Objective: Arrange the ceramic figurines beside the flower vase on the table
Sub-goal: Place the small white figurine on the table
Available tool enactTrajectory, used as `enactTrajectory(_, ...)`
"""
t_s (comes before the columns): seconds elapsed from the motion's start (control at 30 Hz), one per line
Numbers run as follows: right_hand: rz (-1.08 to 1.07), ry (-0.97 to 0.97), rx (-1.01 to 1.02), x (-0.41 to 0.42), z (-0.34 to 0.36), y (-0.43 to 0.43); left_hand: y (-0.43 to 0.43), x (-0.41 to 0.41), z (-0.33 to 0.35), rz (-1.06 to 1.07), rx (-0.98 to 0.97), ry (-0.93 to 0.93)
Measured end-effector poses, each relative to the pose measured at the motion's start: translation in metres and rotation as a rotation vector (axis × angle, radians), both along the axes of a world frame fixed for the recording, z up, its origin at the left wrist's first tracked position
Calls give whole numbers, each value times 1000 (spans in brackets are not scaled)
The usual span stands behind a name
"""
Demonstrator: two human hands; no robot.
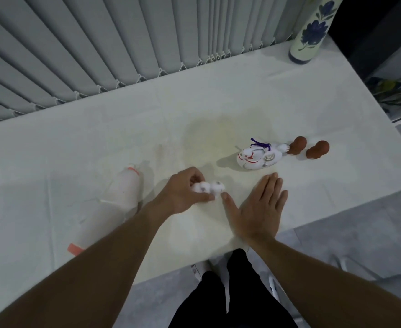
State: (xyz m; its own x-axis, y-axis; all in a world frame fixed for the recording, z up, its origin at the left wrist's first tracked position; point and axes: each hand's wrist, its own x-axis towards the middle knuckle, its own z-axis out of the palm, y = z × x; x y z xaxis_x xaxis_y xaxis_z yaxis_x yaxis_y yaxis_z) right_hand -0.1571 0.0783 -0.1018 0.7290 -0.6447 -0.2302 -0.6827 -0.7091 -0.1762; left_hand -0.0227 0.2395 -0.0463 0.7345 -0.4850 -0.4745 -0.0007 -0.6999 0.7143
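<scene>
My left hand (183,192) is curled around a small white figurine (209,187) with grey spots, low on the table near its front edge. My right hand (260,209) lies flat and open just right of it, holding nothing. A larger white figurine (257,156) with red lines and a purple cord lies on its side further right. Two small brown figurines (297,144) (318,149) sit just beyond it. The cream flower vase (312,31) with blue flowers stands at the far right corner. A tall white figurine (121,197) with orange bands lies flat left of my left arm.
The table (123,129) has a white cloth with a faint yellowish stain in the middle. Grey vertical blinds (100,43) hang along its far edge. A green plant (400,95) stands beyond the right edge. The front edge runs close to my legs.
</scene>
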Motion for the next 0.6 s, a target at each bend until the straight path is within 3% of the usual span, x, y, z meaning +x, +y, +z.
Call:
enactTrajectory(0.13,-4,-3,-3,1,0,0,-12,7,2,176,-124,-56)
enactTrajectory(0.37,-9,-13,-4,1,-1,0,-15,9,-7,48,-71,-200)
enactTrajectory(0.6,-1,-21,-1,1,-1,0,-10,13,-9,-29,-5,-223)
